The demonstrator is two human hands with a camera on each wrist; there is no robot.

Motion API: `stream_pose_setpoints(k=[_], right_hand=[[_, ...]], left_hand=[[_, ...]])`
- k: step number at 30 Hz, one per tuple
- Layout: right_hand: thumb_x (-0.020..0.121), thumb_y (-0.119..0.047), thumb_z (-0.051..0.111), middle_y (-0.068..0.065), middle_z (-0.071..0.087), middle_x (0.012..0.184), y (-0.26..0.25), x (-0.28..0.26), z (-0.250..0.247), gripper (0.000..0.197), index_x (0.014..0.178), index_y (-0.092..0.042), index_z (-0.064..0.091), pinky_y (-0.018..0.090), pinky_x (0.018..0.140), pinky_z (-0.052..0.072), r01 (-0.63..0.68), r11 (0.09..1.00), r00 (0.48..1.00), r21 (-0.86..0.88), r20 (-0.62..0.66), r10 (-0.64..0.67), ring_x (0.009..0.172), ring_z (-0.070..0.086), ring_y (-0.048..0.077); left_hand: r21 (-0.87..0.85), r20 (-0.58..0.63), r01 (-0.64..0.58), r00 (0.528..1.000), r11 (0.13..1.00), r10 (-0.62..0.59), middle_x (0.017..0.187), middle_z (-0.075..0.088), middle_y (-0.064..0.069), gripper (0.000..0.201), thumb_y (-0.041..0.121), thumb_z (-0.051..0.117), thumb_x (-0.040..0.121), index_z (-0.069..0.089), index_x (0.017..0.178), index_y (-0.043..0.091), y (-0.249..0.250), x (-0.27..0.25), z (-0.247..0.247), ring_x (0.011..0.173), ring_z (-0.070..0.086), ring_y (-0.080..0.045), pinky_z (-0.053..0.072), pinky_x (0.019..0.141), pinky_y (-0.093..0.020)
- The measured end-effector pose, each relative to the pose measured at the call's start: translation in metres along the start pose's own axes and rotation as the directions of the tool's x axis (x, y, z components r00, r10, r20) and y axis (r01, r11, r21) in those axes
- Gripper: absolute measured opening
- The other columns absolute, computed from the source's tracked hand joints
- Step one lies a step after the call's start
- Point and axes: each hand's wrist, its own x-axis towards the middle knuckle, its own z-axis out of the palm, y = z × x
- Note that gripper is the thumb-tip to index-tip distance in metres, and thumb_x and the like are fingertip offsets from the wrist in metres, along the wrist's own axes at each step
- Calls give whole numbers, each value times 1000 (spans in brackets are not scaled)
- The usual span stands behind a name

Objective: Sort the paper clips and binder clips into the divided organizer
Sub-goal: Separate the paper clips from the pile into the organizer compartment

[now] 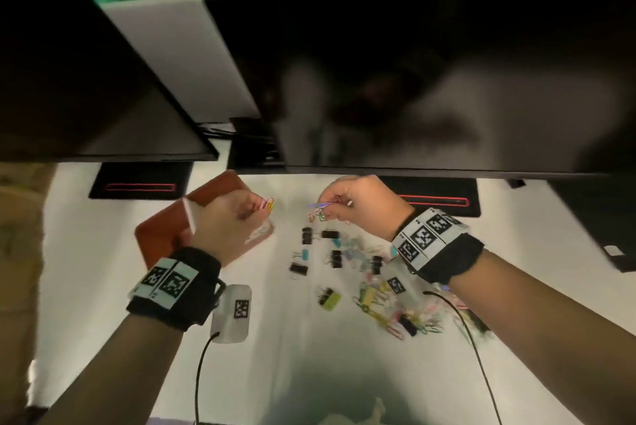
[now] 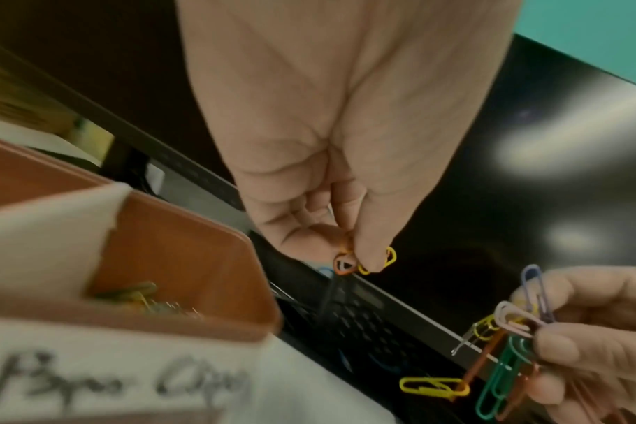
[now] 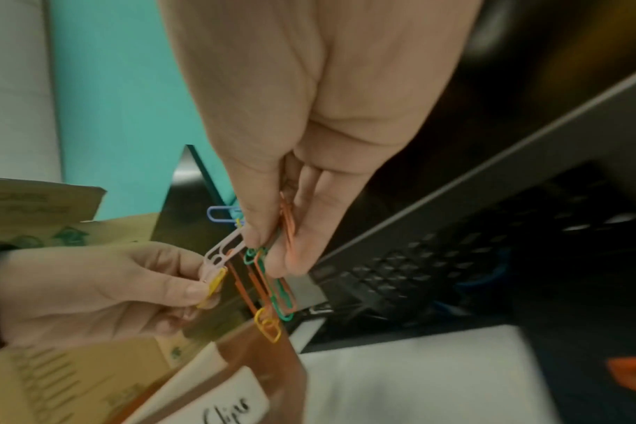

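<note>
- Right now the right hand [image 1: 358, 207] has its grip pinched on a tangled bunch of paper clips [image 2: 505, 352], linked and dangling; the left hand [image 1: 227, 218] pinches a yellow and an orange clip [image 2: 367, 262] at its fingertips.
- Both hands hover above the bench [image 1: 103, 252], the left one over the brown divided organizer [image 1: 161, 232], whose paper-clip compartment [image 2: 186, 258] already holds a few clips.
- Probably best: tease one clip free at a time, then drop it low into that compartment.
- Binder clips [image 1: 306, 235] and more paper clips lie loose to the near right, still unsorted.
</note>
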Motion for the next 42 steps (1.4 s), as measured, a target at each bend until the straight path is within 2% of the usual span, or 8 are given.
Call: stream_pose_setpoints(k=[4, 7, 11, 15, 19, 24, 30, 42], right_hand=[[85, -16, 65, -7, 62, 84, -53, 58, 39, 9, 92, -13, 71, 8, 64, 37, 77, 997, 997, -11, 20, -77, 65, 49, 0], [86, -17, 63, -1, 68, 95, -74, 96, 73, 17, 102, -15, 69, 19, 73, 47, 6, 999, 999, -38, 34, -4, 81, 58, 8], [89, -21, 60, 8, 63, 121, -81, 114, 101, 41, 129, -15, 51, 28, 97, 47, -113, 993, 987, -27, 116, 115, 108, 61, 18], [91, -23, 58, 1, 64, 114, -65, 93, 96, 29, 120, -19, 58, 18, 84, 46, -78, 996, 997, 48, 32, 76, 98, 60, 10], [90, -24, 58, -4, 64, 102, -21, 40, 65, 16, 104, -20, 65, 20, 76, 49, -98, 995, 992, -14, -76, 97, 84, 61, 8], [88, -14, 60, 3, 64, 106, 60, -46, 9, 20, 106, -15, 66, 30, 93, 47, -319, 939, 940, -125, -172, 296, 96, 62, 17], [87, -20, 60, 5, 61, 121, 131, -118, -34, 28, 114, -16, 62, 33, 102, 40, -552, 804, 833, -219, -184, 522, 113, 56, 23], [79, -22, 71, 2, 55, 116, 158, -121, -10, 38, 114, -15, 61, 29, 92, 44, -465, 871, 882, -160, 2, 471, 105, 53, 19]], left_hand=[[16, -75, 140, 988, 990, -138, 79, 67, 0, 8, 22, 71, 78, 63, 77, 19, -37, 17, -40, 75, 64, -17, 54, 80, -37], [-134, -33, 235, 970, 963, -241, 80, 68, -3, 6, 15, 68, 79, 63, 77, 12, -53, 26, -47, 77, 65, -20, 55, 80, -37], [-74, 18, 245, 969, 967, -245, 115, 62, -3, 30, 9, 52, 89, 57, 119, 13, -61, 31, -54, 104, 57, -17, 40, 93, -26], [-27, 44, 156, 987, 987, -154, 123, 59, -1, 40, 6, 49, 89, 52, 126, 20, -59, 30, -54, 114, 55, -19, 40, 106, -41], [-70, 56, -25, 998, 997, 28, 112, 62, 5, 27, 10, 55, 89, 60, 113, 21, -29, 22, -25, 106, 56, -11, 45, 98, -31], [-101, 223, -177, 955, 979, 196, 96, 66, 3, 14, 15, 58, 87, 64, 100, 19, 28, 14, 49, 82, 61, -11, 50, 73, -20], [24, 415, -148, 901, 989, 125, 103, 64, -1, 19, 18, 63, 84, 63, 102, 19, 66, 11, 147, 85, 61, -16, 52, 83, -30], [365, 397, -100, 916, 925, -58, 102, 50, 1, 37, 22, 75, 73, 56, 103, 18, 71, 11, 204, 83, 62, -21, 55, 77, -38]])
